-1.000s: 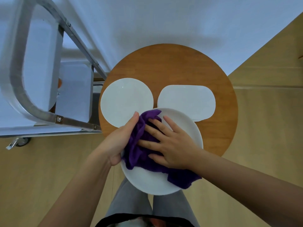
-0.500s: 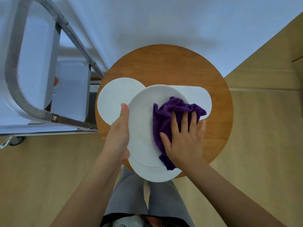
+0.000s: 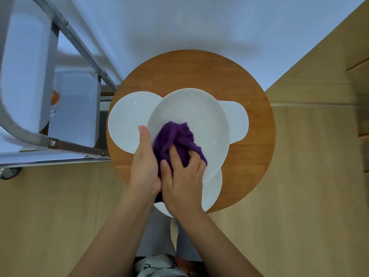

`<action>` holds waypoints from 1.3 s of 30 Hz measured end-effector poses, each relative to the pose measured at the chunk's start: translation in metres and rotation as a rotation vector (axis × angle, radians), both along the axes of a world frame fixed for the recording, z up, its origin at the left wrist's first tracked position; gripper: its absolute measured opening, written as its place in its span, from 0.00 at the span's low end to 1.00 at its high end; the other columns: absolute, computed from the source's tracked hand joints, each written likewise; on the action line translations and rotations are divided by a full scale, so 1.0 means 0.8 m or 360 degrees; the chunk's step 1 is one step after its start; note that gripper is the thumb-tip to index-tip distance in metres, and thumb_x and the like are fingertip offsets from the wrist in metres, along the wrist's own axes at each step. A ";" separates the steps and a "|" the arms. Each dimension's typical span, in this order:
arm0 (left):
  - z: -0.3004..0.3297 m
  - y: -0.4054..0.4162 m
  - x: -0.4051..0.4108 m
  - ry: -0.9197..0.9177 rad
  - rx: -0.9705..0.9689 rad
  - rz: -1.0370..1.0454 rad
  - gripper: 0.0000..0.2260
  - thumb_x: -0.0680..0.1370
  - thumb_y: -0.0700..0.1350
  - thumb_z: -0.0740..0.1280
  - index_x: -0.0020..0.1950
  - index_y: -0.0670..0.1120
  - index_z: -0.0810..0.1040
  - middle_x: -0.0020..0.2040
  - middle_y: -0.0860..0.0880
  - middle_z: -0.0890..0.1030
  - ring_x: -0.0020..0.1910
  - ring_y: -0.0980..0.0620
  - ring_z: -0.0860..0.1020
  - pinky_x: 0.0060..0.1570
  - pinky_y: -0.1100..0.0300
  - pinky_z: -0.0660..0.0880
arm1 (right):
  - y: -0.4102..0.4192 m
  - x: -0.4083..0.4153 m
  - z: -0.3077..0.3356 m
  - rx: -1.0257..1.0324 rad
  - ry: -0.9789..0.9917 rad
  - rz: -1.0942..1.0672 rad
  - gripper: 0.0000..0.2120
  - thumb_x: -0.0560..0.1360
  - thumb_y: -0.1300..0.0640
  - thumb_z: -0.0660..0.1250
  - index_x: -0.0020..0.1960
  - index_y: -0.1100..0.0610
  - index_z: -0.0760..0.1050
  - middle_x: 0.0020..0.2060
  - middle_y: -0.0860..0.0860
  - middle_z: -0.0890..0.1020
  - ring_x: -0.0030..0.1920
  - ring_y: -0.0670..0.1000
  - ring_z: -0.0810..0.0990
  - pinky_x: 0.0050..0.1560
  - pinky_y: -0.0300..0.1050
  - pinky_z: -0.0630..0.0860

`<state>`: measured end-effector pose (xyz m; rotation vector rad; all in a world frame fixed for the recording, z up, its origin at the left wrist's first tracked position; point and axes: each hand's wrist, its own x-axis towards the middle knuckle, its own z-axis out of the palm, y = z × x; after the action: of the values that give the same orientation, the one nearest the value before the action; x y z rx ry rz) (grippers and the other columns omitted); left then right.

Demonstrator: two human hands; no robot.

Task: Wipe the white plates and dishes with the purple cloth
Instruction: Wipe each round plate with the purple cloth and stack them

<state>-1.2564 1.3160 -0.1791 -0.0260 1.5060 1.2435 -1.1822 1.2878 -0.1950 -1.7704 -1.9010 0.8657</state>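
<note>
A large round white plate is held tilted above the round wooden table. My left hand grips its left rim, thumb on top. My right hand presses the bunched purple cloth against the plate's lower left face. Under it lies another white plate at the table's near edge. A round white plate rests on the table at the left. A white oblong dish shows at the right, mostly hidden behind the held plate.
A metal-framed cart with white shelves stands left of the table, one wheel on the wooden floor. A pale wall runs behind the table. My legs are below the table's near edge.
My right hand has slid the purple cloth from the plate's right side down to its lower left, close to my left hand. The held plate has shifted slightly to the right and tilted further.
</note>
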 end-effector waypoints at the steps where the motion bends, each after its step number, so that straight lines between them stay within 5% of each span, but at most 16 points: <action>1: 0.001 0.001 -0.003 -0.0021 -0.0007 0.0009 0.24 0.68 0.72 0.60 0.45 0.54 0.82 0.42 0.49 0.86 0.42 0.50 0.84 0.38 0.55 0.81 | 0.000 0.001 0.002 0.0107 0.0033 0.0067 0.21 0.79 0.46 0.51 0.68 0.50 0.70 0.63 0.55 0.71 0.60 0.49 0.61 0.59 0.43 0.66; 6: 0.003 0.002 -0.014 -0.0153 -0.0083 0.0031 0.31 0.66 0.75 0.59 0.51 0.51 0.78 0.41 0.46 0.86 0.40 0.45 0.85 0.39 0.48 0.81 | 0.003 0.038 0.001 0.0326 0.0210 0.0598 0.18 0.75 0.44 0.61 0.56 0.55 0.77 0.53 0.52 0.77 0.54 0.50 0.71 0.54 0.42 0.71; 10: 0.009 0.010 -0.031 -0.0001 -0.0116 -0.0154 0.25 0.62 0.75 0.58 0.46 0.59 0.76 0.41 0.51 0.85 0.48 0.44 0.82 0.43 0.48 0.80 | 0.006 0.102 -0.023 0.0686 -0.0183 0.0813 0.12 0.63 0.54 0.76 0.44 0.57 0.79 0.44 0.55 0.80 0.47 0.55 0.78 0.48 0.44 0.69; 13: 0.015 0.010 -0.042 0.0032 -0.0117 -0.0356 0.22 0.65 0.73 0.58 0.47 0.59 0.75 0.38 0.54 0.85 0.48 0.45 0.81 0.39 0.52 0.80 | 0.018 0.137 -0.033 0.0970 -0.0413 0.0781 0.04 0.66 0.60 0.73 0.36 0.58 0.78 0.37 0.55 0.81 0.40 0.56 0.81 0.44 0.46 0.73; 18: 0.027 0.011 -0.042 0.0139 -0.0193 -0.0588 0.20 0.71 0.71 0.56 0.51 0.60 0.75 0.52 0.50 0.82 0.52 0.46 0.79 0.48 0.49 0.78 | 0.013 0.153 -0.014 0.1103 -0.0368 0.0835 0.10 0.68 0.61 0.72 0.40 0.56 0.71 0.34 0.53 0.81 0.37 0.53 0.79 0.43 0.45 0.73; 22: 0.039 0.017 -0.051 -0.0054 0.0085 -0.1046 0.39 0.60 0.78 0.55 0.66 0.61 0.71 0.63 0.51 0.78 0.62 0.46 0.77 0.62 0.44 0.72 | 0.003 0.161 0.034 0.0705 -0.0045 0.0808 0.13 0.65 0.58 0.75 0.40 0.56 0.70 0.31 0.52 0.78 0.34 0.51 0.76 0.37 0.44 0.75; 24: 0.025 0.021 -0.046 -0.0100 0.0097 -0.1121 0.45 0.61 0.78 0.52 0.71 0.55 0.68 0.69 0.50 0.73 0.69 0.45 0.70 0.68 0.40 0.63 | 0.002 0.160 0.070 0.0126 0.0406 0.0559 0.09 0.66 0.51 0.73 0.40 0.54 0.76 0.32 0.49 0.79 0.33 0.49 0.77 0.32 0.46 0.77; 26: 0.009 0.019 -0.033 -0.0063 0.0065 -0.1028 0.42 0.65 0.74 0.50 0.74 0.53 0.64 0.72 0.49 0.70 0.71 0.45 0.66 0.71 0.40 0.59 | 0.006 0.159 0.093 -0.0479 0.1001 0.0172 0.16 0.59 0.49 0.75 0.46 0.48 0.80 0.38 0.50 0.83 0.37 0.48 0.81 0.34 0.39 0.78; 31: -0.028 -0.007 -0.008 -0.0375 -0.0038 -0.0667 0.38 0.62 0.73 0.57 0.65 0.54 0.74 0.61 0.47 0.80 0.62 0.45 0.76 0.59 0.46 0.75 | 0.007 0.169 0.070 -0.1109 0.1887 -0.0236 0.25 0.59 0.69 0.72 0.55 0.55 0.78 0.51 0.59 0.83 0.48 0.60 0.83 0.41 0.48 0.80; 36: -0.029 -0.009 -0.021 0.0061 -0.0173 -0.0313 0.21 0.63 0.76 0.58 0.40 0.64 0.82 0.43 0.52 0.86 0.42 0.50 0.84 0.44 0.50 0.79 | 0.011 0.175 0.036 -0.1074 0.1630 -0.0495 0.26 0.64 0.59 0.76 0.60 0.57 0.74 0.53 0.55 0.83 0.52 0.55 0.82 0.44 0.42 0.79; 39: -0.021 -0.011 -0.026 0.0334 -0.0237 -0.0088 0.18 0.74 0.69 0.58 0.40 0.59 0.81 0.35 0.56 0.84 0.42 0.50 0.83 0.41 0.53 0.78 | 0.018 0.171 0.026 -0.0883 0.1135 -0.0575 0.20 0.62 0.49 0.72 0.53 0.51 0.76 0.45 0.45 0.85 0.44 0.45 0.83 0.38 0.33 0.77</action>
<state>-1.2772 1.3072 -0.1961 0.0492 1.7673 1.1147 -1.0454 1.3022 -0.1744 -1.6638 -0.9046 1.6965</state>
